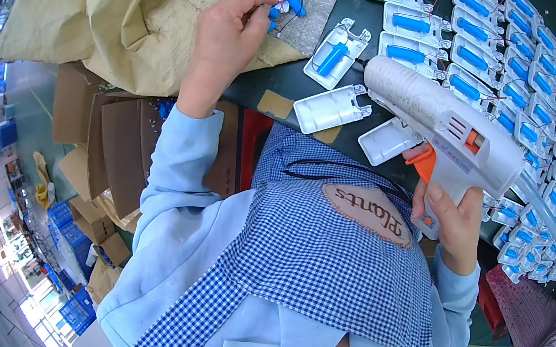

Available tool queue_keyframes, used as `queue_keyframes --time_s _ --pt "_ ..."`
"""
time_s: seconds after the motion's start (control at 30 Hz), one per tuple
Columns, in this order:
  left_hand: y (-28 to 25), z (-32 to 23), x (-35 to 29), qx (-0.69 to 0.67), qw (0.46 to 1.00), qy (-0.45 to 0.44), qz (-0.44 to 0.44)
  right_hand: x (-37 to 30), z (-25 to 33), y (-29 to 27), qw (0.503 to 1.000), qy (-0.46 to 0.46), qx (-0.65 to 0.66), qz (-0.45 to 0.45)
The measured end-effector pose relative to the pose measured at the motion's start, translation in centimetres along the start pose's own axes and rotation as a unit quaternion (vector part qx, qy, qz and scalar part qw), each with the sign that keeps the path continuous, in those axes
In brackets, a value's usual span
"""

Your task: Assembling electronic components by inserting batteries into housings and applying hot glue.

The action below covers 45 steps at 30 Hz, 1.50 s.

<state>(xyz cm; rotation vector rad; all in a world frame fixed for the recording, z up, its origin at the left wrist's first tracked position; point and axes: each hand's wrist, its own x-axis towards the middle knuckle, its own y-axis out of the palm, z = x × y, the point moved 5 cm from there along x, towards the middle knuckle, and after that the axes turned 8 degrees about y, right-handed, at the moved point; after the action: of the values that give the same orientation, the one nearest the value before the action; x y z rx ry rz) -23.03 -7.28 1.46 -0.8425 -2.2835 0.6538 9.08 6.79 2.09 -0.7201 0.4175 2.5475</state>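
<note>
In my right hand [456, 216] is a white hot glue gun [443, 121] with an orange trigger, its nozzle pointing left and a clear glue stick trailing from its back. Just by the nozzle lies a white plastic housing [317, 67] with a blue cylindrical battery [332, 59] in it. Two more white housings, one bare inside [326, 110] and one partly behind the gun [386, 142], lie along the near table edge. My left hand [228, 35] is pinched at a loose pile of blue batteries [294, 4] with thin red and black wires; what its fingertips hold is hidden.
Rows of white housings with blue batteries [471, 57] cover the right of the dark green table [353, 23]. Brown paper [124, 13] drapes over its left side. Cardboard boxes [123, 146] stand below left, and blue crates [78, 309] are on the floor.
</note>
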Motion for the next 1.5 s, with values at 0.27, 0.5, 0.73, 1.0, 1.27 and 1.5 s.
queue_keyframes --time_s 0.27,0.5,0.73,1.0,1.27,1.5 --pt "0.1 -0.1 0.7 0.126 0.982 -0.049 0.135 0.0 0.1 0.2 1.0 0.0 0.007 -0.008" --pt "-0.5 0.0 0.0 -0.37 0.919 -0.114 0.075 0.1 -0.2 0.0 1.0 0.003 -0.011 -0.002" --pt "0.3 1.8 -1.1 -0.222 0.965 -0.123 0.063 -0.2 0.0 0.2 1.0 -0.008 -0.012 -0.009" --pt "0.0 -2.6 -2.6 0.062 0.996 -0.044 0.046 -1.8 0.1 0.5 1.0 0.007 -0.019 0.013" --pt "1.8 -2.2 -3.4 0.058 0.998 0.005 0.029 -2.8 -1.7 0.9 0.985 0.097 -0.127 0.066" --pt "2.0 -2.2 -3.1 0.163 0.975 0.14 0.061 -2.8 -0.8 1.7 0.972 0.083 -0.212 0.062"
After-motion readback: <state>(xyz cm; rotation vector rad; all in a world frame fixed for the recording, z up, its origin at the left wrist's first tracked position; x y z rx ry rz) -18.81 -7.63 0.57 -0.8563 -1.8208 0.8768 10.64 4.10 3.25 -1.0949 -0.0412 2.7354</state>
